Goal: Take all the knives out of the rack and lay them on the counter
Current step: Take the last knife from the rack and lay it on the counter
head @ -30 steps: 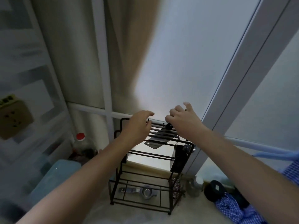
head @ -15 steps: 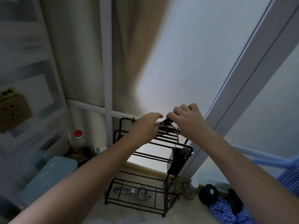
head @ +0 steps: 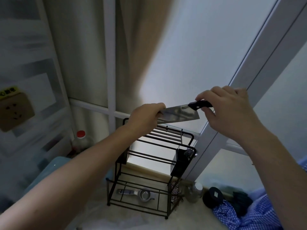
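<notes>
The knife [head: 178, 115] lies sideways above the rack [head: 154, 165]: right hand [head: 229, 110] pinches its handle, left hand [head: 144, 118] grips the blade's far end (counter lies below).

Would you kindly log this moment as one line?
phase: knife lifted clear | left hand: blade of steel black-handled cleaver | right hand: handle | black wire rack: below

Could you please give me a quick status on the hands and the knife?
Left hand pinching blade end, right hand on the black handle. Knife clear above rack, level. Not yet on the counter. Nothing in the way.
</notes>
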